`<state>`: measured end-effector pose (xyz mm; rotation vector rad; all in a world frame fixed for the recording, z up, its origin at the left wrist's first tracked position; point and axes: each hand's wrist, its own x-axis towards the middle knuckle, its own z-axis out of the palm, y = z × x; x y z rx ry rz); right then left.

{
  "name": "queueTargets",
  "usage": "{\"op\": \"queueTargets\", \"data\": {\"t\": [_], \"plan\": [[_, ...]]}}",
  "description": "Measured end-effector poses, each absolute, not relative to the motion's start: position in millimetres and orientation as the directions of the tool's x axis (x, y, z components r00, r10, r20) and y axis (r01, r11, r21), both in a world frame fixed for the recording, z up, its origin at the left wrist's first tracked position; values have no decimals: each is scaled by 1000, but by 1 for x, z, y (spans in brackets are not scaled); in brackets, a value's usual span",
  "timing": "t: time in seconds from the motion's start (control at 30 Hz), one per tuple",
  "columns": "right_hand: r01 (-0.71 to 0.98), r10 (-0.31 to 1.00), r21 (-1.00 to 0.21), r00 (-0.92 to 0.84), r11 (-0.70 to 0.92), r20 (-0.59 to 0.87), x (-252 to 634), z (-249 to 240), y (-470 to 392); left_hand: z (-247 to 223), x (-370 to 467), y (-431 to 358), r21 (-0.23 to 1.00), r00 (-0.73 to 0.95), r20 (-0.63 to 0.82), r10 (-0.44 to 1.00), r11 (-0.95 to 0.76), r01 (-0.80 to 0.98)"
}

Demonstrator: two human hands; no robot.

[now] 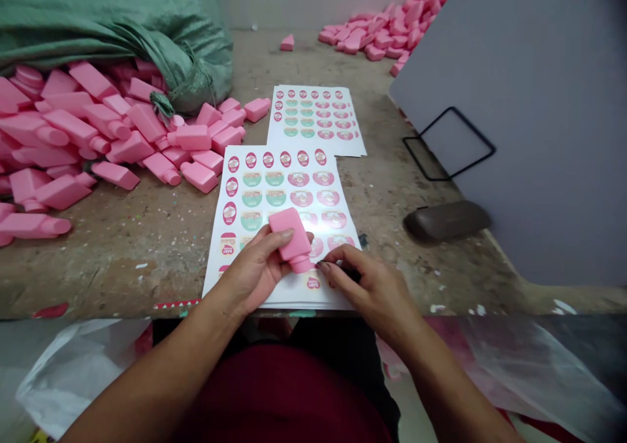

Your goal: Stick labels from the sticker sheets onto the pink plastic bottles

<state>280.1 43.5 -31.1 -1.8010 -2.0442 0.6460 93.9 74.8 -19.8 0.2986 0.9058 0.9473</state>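
Observation:
My left hand [259, 260] is closed around a small pink plastic bottle [289, 230], its capped neck tilted toward me. Just right of the neck, my right hand [375, 286] has thumb and forefinger pinched together at the sheet's surface. Whatever lies between those fingertips is too small to make out; a bit of pink shows beside them. Under both hands lies a stack of white sticker sheets [289, 152], printed with oval and rounded labels in pink and green. The hands and bottle cover some of the lower labels.
Pink bottles [130, 126] spill from a green sack [117, 12] at left. Behind the first stack lies another sheet stack [318, 142]. At right are a dark case [447, 221], a black wire stand [448, 144] and a grey panel [539, 136]. More bottles [382, 34] are piled at the back.

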Motion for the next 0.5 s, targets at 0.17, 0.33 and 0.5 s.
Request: {"op": "queueTargets", "data": {"t": [0.17,0.33,0.5], "plan": [[882,988,-445,-145,156,59,278,-31,39,-21,93,74,595,258,-523,812,565,-572],[921,961,-288,-224,263,162,275,-33,38,-20,93,75,594,254,-531,808,569,-568],[903,946,-285,-296,323,134,280,-33,43,-20,94,75,598,257,-529,809,570,-564]]}}
